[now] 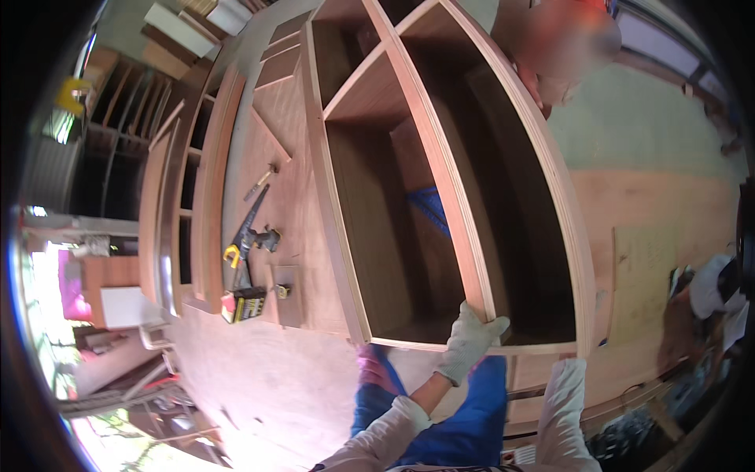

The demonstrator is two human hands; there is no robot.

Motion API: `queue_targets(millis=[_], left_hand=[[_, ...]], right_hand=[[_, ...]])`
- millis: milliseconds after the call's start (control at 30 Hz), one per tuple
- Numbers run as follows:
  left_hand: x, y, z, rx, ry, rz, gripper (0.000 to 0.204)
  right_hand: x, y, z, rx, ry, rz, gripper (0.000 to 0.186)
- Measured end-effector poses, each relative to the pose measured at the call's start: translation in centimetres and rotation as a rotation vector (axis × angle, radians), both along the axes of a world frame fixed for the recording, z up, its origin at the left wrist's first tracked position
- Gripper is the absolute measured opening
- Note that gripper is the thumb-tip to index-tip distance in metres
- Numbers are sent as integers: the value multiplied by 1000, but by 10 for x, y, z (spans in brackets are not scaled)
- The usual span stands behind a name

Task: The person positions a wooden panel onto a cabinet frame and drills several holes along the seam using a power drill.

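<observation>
A wooden cabinet point(523, 157) with pale edges and dark compartments lies open side up before me. My left hand point(468, 338), in a pale knit glove, grips the lower end of its middle divider point(447, 181). A blue triangular square point(426, 206) shows inside the left compartment. My right sleeve reaches the cabinet's lower right corner; the hand there is hidden. Left of the cabinet, a board holds a hammer point(259, 181), a handsaw point(250, 214), a drill point(263, 240), a small box point(244, 307) and a tape measure point(282, 290).
A person point(550, 63) is at the cabinet's far right side. Another in a white cap point(708, 283) is low at the right. More wooden frames point(212, 189) stand left, with stacked boards point(173, 31) behind. A pale panel point(645, 283) lies on the right.
</observation>
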State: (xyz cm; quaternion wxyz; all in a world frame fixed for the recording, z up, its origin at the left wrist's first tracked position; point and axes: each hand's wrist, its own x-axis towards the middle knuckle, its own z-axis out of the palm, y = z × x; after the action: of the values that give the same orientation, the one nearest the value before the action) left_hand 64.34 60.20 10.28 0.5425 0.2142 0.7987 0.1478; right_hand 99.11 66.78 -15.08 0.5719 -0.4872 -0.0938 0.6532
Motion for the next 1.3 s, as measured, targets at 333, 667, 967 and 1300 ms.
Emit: queue_targets(millis=[333,667,967,1300], left_hand=[[-81,-82,46,49,-186,125,69],[-163,-185,-30,496,-495,639,64],[-254,-238,-7,454,-500,759,63],[-322,-292,-69,565,-515,707,52]], right_hand=[[-8,45,195,-17,-881,668,71],[-207,-47,330,50,-1536,519,73],[-297,-111,351,-31,-1476,432,69],[-395,-194,381,-6,-1648,366,69]])
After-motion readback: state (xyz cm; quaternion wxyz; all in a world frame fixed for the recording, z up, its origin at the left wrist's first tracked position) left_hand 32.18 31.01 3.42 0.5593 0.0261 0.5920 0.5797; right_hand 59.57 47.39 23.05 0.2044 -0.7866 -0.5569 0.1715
